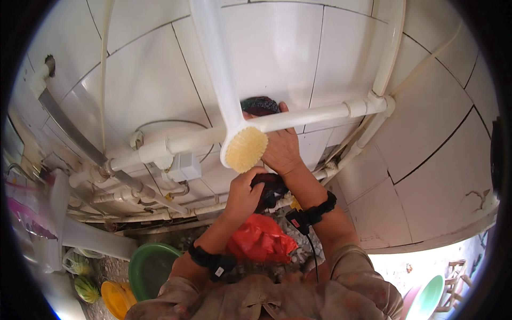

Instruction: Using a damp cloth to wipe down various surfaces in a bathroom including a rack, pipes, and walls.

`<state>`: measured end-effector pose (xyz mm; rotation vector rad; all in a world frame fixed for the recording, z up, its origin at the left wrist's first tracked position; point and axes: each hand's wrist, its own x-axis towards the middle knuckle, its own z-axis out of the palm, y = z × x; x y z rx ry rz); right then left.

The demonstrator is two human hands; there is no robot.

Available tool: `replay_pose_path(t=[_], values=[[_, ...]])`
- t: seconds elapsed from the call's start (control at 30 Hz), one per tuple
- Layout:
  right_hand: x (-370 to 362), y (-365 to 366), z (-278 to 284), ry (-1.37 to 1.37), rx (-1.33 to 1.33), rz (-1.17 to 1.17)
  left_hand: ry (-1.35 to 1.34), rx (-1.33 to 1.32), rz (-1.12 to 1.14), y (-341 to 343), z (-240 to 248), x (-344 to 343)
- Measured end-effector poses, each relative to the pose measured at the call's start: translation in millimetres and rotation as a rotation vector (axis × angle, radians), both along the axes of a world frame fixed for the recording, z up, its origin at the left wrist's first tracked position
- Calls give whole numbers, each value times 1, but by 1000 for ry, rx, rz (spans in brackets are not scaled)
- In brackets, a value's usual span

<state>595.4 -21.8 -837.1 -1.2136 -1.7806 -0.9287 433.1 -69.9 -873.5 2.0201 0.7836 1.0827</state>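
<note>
My right hand reaches up past the white wall pipe and is closed on a dark, bunched cloth-like thing at the tiled wall. The pipe and brush partly hide its fingers. Lower down, my left hand has its fingers curled round a dark reddish-black bundle, under the pipe. Whether the two dark pieces are one thing I cannot tell. A white long-handled brush with pale yellow bristles hangs in front of the pipe, just above my left hand.
White pipes run along the tiled wall. Below my hands lies a red plastic bag. A green basin, an orange bucket and striped melons stand at lower left. Another basin is at lower right.
</note>
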Motion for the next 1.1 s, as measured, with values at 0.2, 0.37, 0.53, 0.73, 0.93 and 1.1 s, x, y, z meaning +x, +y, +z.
replay_pose_path(t=[0.2, 0.37, 0.53, 0.73, 0.93, 1.1], values=[[37, 21, 83, 262, 501, -226, -122, -152, 21, 17, -1, -7], [8, 20, 89, 114, 395, -73, -82, -134, -2, 12, -5, -14], [-6, 37, -8, 299, -433, 554, -123, -395, -79, 14, -23, 4], [7, 23, 5, -94, 30, 245, -47, -422, -86, 6, -17, 3], [54, 11, 64, 126, 301, -110, -93, -371, -135, 14, -6, 25], [81, 12, 91, 355, 463, -228, -104, -292, -228, 10, 5, 54]])
